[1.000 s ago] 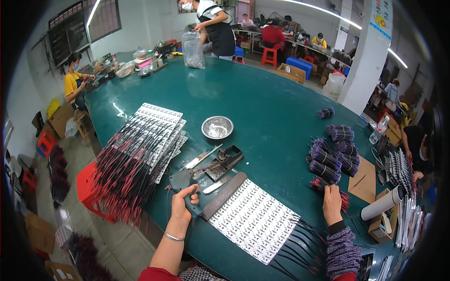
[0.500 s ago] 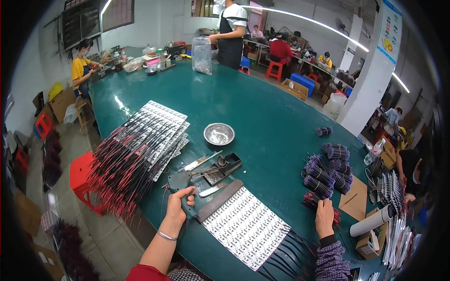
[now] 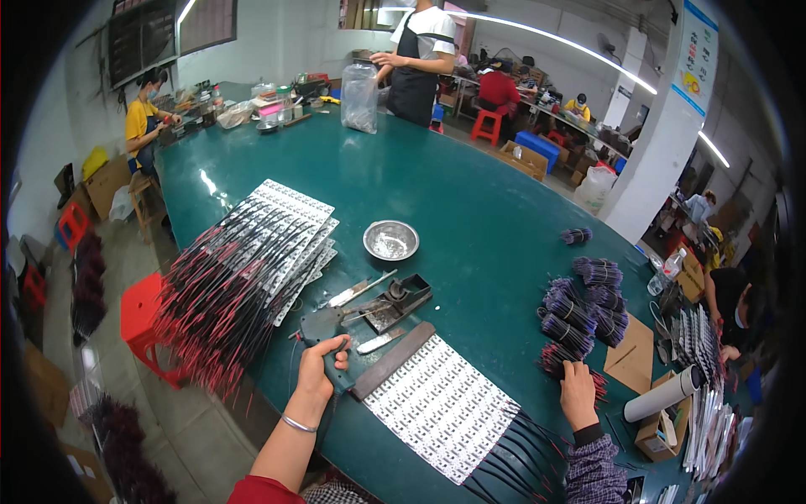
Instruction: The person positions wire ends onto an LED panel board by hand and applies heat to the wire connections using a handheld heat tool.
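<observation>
Left hand (image 3: 319,370) is gripping the dark soldering tool (image 3: 323,326) at the near edge of the green tabletop (image 3: 470,210), fingers closed around its handle. Right hand (image 3: 578,393) is resting on the purple wire bundles (image 3: 579,315), probably pinching one; grip unclear. White LED strip panel (image 3: 441,407) is lying between both hands.

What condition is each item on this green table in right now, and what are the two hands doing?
left hand: gripping the dark tool handle
right hand: resting on wire bundles
white panel: flat, wires trailing off its edge
metal bowl: upright
stacked panels: fanned out
</observation>
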Demonstrator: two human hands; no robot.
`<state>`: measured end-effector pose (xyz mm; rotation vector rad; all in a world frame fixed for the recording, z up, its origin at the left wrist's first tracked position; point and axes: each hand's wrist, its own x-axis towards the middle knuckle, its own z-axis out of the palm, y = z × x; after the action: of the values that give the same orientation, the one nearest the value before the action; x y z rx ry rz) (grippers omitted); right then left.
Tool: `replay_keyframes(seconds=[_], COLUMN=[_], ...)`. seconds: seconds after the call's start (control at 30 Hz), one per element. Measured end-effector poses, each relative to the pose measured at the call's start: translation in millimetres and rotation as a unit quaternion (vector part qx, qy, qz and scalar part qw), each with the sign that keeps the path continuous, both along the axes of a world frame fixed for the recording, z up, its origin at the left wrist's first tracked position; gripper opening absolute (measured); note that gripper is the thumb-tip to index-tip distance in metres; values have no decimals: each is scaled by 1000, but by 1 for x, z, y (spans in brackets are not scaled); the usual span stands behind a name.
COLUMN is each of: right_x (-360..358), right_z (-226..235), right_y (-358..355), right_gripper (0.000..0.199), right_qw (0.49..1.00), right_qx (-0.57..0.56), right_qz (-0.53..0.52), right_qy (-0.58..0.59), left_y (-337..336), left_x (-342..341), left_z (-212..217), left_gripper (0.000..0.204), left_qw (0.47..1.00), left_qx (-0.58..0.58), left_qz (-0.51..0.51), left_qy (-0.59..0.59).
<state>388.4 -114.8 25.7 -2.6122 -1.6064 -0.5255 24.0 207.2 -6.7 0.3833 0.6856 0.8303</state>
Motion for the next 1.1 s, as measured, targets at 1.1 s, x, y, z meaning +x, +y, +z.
replay_keyframes(seconds=[1.1], right_x=[23], right_z=[-26], right_y=[6], right_gripper=[16], right_qw=[998], right_qx=[7], right_qz=[-2], right_qy=[-66], left_y=[2], left_x=[-1], left_z=[-1], left_gripper=[21], left_qw=[999], left_qx=[13], left_qz=[-26], left_qy=[-27])
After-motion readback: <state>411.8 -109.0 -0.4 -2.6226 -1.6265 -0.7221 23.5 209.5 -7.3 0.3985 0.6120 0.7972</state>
